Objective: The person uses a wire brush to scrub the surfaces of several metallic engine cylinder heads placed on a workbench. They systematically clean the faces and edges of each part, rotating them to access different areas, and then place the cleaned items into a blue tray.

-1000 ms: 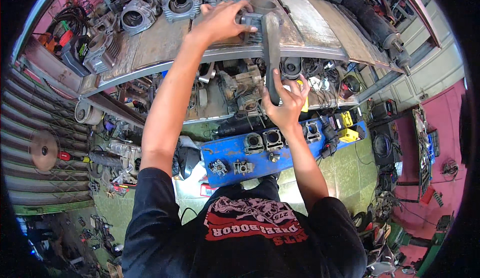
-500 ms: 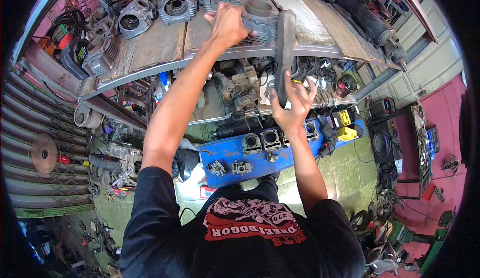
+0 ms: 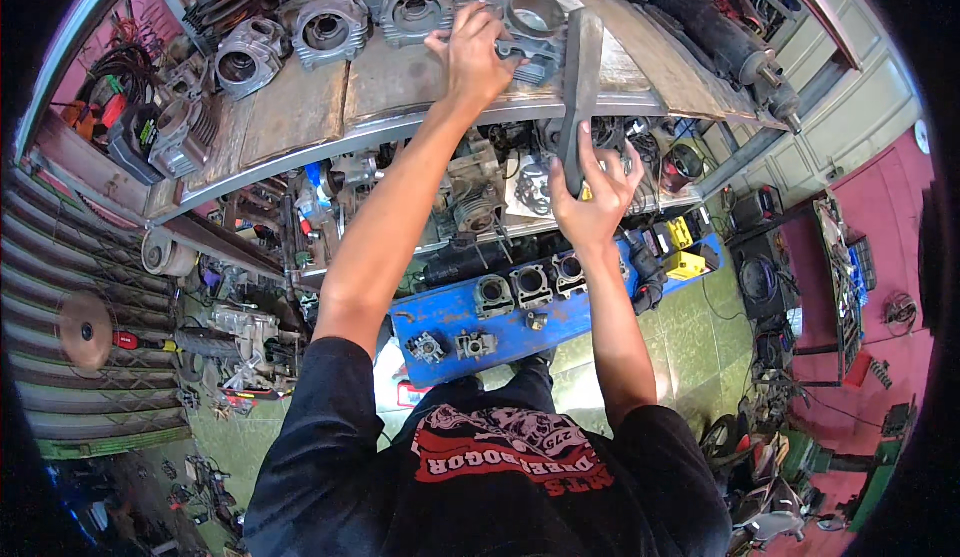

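At the workbench's front edge, my left hand (image 3: 474, 61) has its fingers curled against the left side of a grey finned engine cylinder block (image 3: 538, 61). The block's round bore faces up, and part of its left side is hidden behind my hand. My right hand (image 3: 600, 189) grips the lower end of a long, flat grey bar-shaped tool (image 3: 583, 62), narrower and darker toward the handle. This tool stands nearly upright, along the block's right side. Whether the two touch cannot be seen.
More cylinder blocks (image 3: 331, 31) line the wooden benchtop (image 3: 390, 79). A dark shock-absorber-like cylinder (image 3: 715, 42) lies at right. Engine parts crowd the shelf underneath. A blue bench (image 3: 447, 319) nearer me carries carburetors (image 3: 476, 344), several gasket-faced blocks (image 3: 531, 280) and a yellow box (image 3: 685, 265).
My left hand and the cylinder block have shifted slightly, and the block's bore now shows more openly. The grey tool has moved a little and leans less across the block.
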The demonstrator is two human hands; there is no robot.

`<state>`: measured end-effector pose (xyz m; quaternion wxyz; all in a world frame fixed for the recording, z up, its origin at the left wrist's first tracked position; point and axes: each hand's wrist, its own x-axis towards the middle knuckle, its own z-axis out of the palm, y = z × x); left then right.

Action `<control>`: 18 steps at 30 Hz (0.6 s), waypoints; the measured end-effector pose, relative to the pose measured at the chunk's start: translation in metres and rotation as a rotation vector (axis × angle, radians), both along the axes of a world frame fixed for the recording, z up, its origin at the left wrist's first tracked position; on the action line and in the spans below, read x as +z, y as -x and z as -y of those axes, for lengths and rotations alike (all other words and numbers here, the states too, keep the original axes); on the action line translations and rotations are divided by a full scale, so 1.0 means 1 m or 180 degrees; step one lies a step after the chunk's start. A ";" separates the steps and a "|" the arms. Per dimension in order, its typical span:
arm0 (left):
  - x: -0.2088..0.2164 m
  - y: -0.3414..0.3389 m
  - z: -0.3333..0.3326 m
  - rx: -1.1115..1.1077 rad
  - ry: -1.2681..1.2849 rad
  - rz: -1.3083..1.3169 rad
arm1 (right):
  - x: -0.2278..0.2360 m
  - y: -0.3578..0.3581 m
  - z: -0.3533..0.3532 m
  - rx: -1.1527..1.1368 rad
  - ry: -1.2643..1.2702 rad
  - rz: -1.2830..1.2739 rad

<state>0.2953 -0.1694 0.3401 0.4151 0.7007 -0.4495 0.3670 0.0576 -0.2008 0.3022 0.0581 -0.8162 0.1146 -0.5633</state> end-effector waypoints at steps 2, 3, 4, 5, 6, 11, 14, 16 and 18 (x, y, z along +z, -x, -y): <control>-0.003 0.001 -0.002 -0.0135 0.0124 -0.0006 | 0.009 -0.008 0.006 -0.0044 0.0039 0.0081; -0.006 0.002 -0.005 -0.0194 0.0179 -0.0003 | 0.013 -0.013 0.009 -0.0079 0.0092 0.0062; -0.009 0.004 -0.008 -0.0128 0.0165 -0.0076 | 0.016 -0.017 0.010 -0.0100 0.0104 0.0038; -0.014 0.007 -0.012 -0.0059 0.0152 -0.0149 | 0.020 -0.022 0.011 -0.0119 0.0115 0.0014; -0.015 0.010 -0.016 0.0003 0.0145 -0.0218 | 0.023 -0.026 0.011 -0.0143 0.0133 -0.0007; -0.020 0.015 -0.026 -0.0140 0.0188 -0.0166 | 0.016 -0.036 0.002 0.0003 0.0143 -0.0010; -0.023 0.032 -0.027 0.0133 0.0233 -0.0273 | 0.008 -0.033 0.001 0.0063 0.0152 0.0089; -0.030 0.040 -0.030 0.0219 0.0252 -0.0465 | 0.006 -0.029 -0.002 0.0071 0.0179 0.0034; -0.037 0.043 -0.031 0.0294 0.0263 -0.0458 | 0.005 -0.026 -0.003 0.0072 0.0200 -0.0005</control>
